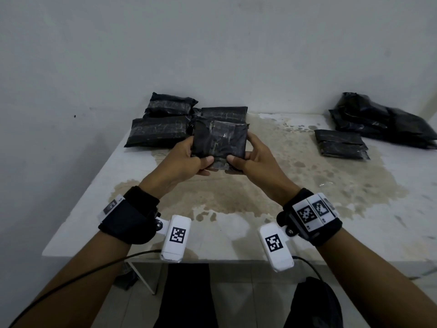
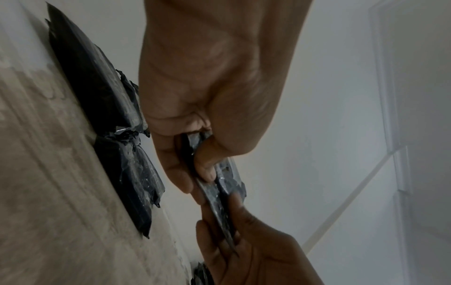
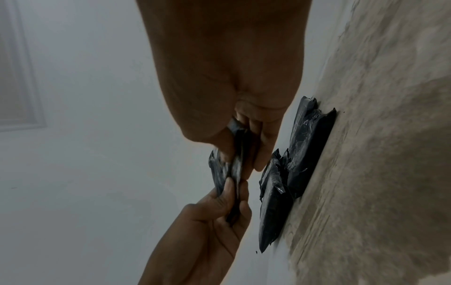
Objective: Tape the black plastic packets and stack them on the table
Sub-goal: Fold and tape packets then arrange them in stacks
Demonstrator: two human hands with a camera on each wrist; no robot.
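Table (image 1: 307, 233): broad flat top, white at the edges, with a large mottled tan stain across the middle; it carries every packet but the one in hand.
Right pile (image 1: 383, 119): at 2 o'clock on the table, several loose, crumpled glossy black plastic packets heaped against the wall.
Taped group (image 1: 165, 124): at 11 o'clock, three flat rectangular black packets, each banded with shiny clear tape, lying close together; the wrist views show their crinkled, torn-looking plastic ends.
Separate packet (image 1: 340, 144): at 1 o'clock, a flat black rectangle lying just beside the right pile, on the table.
Held packet (image 1: 220, 143): roughly square, black plastic, wrinkled, with a patch of clear tape glinting on its upper face; held up off the table near its centre, in front of the taped group.
Left hand (image 1: 186, 159): clasping the held packet's left edge, thumb on the near face by the lower corner, fingers curled behind; the left wrist view shows thumb and fingers pinching the thin edge.
Right hand (image 1: 253, 157): clasping the right edge in the same way, thumb on the front near the lower corner, fingers wrapped behind.
Wrist straps (image 1: 132, 216): black bands on both forearms, each bearing a white block printed with a black-and-white square code and a thin black cable.
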